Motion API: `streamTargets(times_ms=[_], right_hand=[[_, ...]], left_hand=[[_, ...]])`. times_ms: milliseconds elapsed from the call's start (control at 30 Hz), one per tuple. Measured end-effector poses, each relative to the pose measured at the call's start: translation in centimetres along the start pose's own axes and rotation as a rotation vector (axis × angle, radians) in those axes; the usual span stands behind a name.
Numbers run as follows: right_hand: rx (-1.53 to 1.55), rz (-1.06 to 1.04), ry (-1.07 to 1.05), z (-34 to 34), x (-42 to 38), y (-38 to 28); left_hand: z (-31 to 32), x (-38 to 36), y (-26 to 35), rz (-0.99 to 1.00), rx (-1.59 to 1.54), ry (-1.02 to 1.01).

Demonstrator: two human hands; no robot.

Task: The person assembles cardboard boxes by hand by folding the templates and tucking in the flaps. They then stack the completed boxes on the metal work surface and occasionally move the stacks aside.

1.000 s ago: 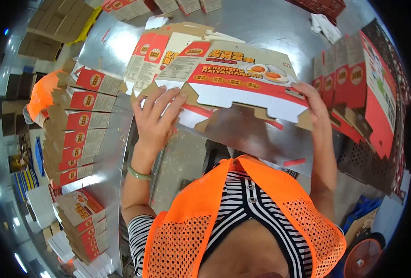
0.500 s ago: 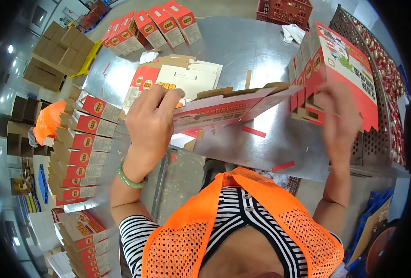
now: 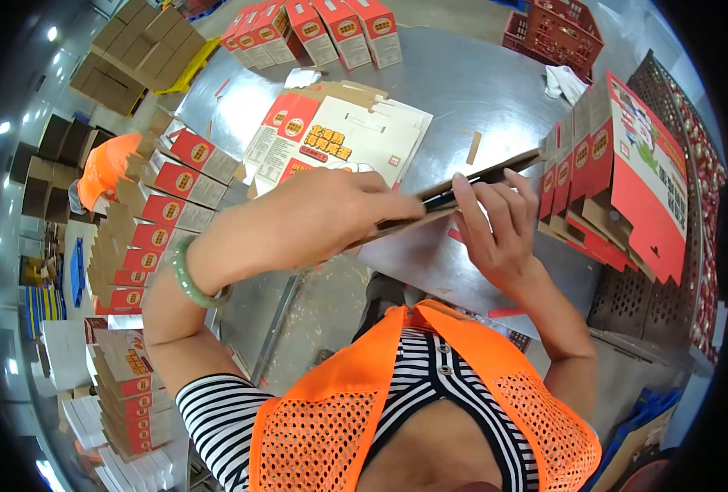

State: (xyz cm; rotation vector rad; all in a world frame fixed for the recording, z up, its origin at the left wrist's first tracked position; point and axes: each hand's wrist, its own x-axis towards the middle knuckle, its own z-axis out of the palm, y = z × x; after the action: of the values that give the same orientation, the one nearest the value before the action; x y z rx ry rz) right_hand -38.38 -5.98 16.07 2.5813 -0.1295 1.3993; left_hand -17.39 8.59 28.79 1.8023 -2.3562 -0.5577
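Note:
A folded cardboard box (image 3: 507, 162), seen nearly edge-on, is held up over the metal table between both hands. My left hand (image 3: 343, 209) reaches across its near side, fingers closed at its left part. My right hand (image 3: 499, 213) has its fingertips on the box's upper edge, thumb side against the near face. Behind them a flat red and white carton (image 3: 380, 131) with yellow lettering lies on the table. To the right stand upright red boxes (image 3: 602, 148) in a row.
Red boxes (image 3: 348, 33) line the table's far edge, and open ones (image 3: 184, 180) stand at the left. A red crate (image 3: 557, 33), a white cloth (image 3: 565, 84) and a perforated bin (image 3: 643, 307) are at the right. A person in an orange vest (image 3: 106, 168) is far left.
My right hand has come from the standing boxes on the right to the held box. My left hand has moved right and lower across it, and the box has turned edge-on. The view has shifted.

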Motion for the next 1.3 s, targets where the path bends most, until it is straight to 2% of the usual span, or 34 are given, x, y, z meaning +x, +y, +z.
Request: streamTargets(times_ms=[67, 133, 167, 200, 233, 267, 333, 367, 433, 467, 533, 600, 667, 733, 767, 833, 900, 967, 1000, 1067, 1100, 1133, 1200, 1233, 1267, 1300], right_hand=[[0.047, -0.025, 0.002, -0.3, -0.2, 1.0], [0.044, -0.003, -0.01, -0.6, 0.1, 1.2], [0.111, -0.007, -0.134, -0.9, 0.4, 1.6], [0.181, -0.013, -0.259, -1.2, 0.9, 2.1], [0.204, -0.006, -0.299, -1.2, 2.0, 2.6], [0.282, -0.038, -0.359, -1.3, 2.5, 3.4], [0.31, -0.094, -0.425, -1.8, 2.7, 4.0], [0.305, -0.092, -0.436, -2.5, 2.6, 4.3], [0.29, 0.131, -0.558, -4.4, 2.0, 5.0], [0.292, 0.131, -0.563, -5.2, 1.9, 5.1], [0.268, 0.322, -0.756, -6.7, 1.9, 5.2], [0.334, 0.351, -0.788, -6.8, 2.6, 5.0], [0.376, 0.273, -0.957, -5.9, 3.2, 6.0], [0.358, 0.305, -0.974, -5.2, 4.2, 6.5], [0.361, 0.251, -1.029, -4.9, 4.8, 6.8], [0.405, 0.149, -1.083, -3.7, 5.3, 7.7], [0.415, 0.143, -1.152, -2.5, 6.6, 8.0], [0.399, 0.148, -1.254, -0.7, 7.9, 7.8], [0.397, 0.135, -1.261, -0.2, 8.6, 7.5], [0.484, 0.119, -1.427, 0.8, 10.1, 7.1], [0.449, 0.196, -1.539, 0.9, 10.8, 6.8], [0.443, 0.197, -1.546, 1.4, 10.7, 6.9], [0.741, 0.352, -1.381, 2.6, 9.3, 7.0], [0.724, 0.409, -1.276, 3.0, 8.8, 6.6], [0.72, 0.406, -1.281, 3.7, 7.5, 5.9], [0.568, 0.236, -0.98, 4.4, 5.7, 5.3]], left_hand=[[0.5, 0.8, -0.1, 0.004, 0.086, -0.057], [0.6, 1.2, 1.0, -0.117, 0.306, -0.154], [0.4, 1.4, 1.6, -0.104, 0.302, -0.167], [0.3, 1.6, 2.2, -0.125, 0.414, -0.108], [0.2, 1.8, 2.6, -0.143, 0.522, -0.051], [0.0, 2.0, 2.7, -0.125, 0.514, -0.066], [-1.0, 2.2, 2.0, 0.017, 0.787, -0.003], [-1.7, 2.3, 1.5, -0.109, 0.729, -0.059], [-3.0, 1.2, -0.9, -0.102, 0.783, 0.003], [-3.5, 0.9, -1.6, -0.098, 0.85, 0.063], [-3.9, 0.7, -1.5, -0.042, 0.771, 0.041], [-3.5, 0.4, -1.1, 0.096, 0.649, -0.068], [-3.5, -0.7, -1.2, 0.06, 0.67, -0.101], [-2.8, -2.3, -2.9, -0.046, 0.315, 0.047], [-2.6, -2.9, -3.6, -0.023, 0.167, 0.096], [-2.7, -3.9, -4.4, 0.02, 0.071, 0.103], [-1.8, -4.6, -4.6, 0.053, -0.026, 0.113], [1.6, -4.3, -4.4, -0.278, 0.385, 0.399], [2.7, -4.1, -4.3, -0.288, 0.379, 0.408], [4.5, -3.7, -4.9, -0.435, 0.104, 0.795], [5.7, -4.2, -5.3, -0.479, 0.058, 0.752], [6.3, -4.5, -5.3, -0.477, 0.049, 0.755], [7.5, -4.5, -4.7, -0.304, 0.486, 0.608], [7.2, -4.5, -4.2, -0.303, 0.522, 0.591], [7.7, -4.5, -4.3, -0.305, 0.517, 0.595], [8.4, -4.6, -4.6, -0.396, 0.582, 0.678]])
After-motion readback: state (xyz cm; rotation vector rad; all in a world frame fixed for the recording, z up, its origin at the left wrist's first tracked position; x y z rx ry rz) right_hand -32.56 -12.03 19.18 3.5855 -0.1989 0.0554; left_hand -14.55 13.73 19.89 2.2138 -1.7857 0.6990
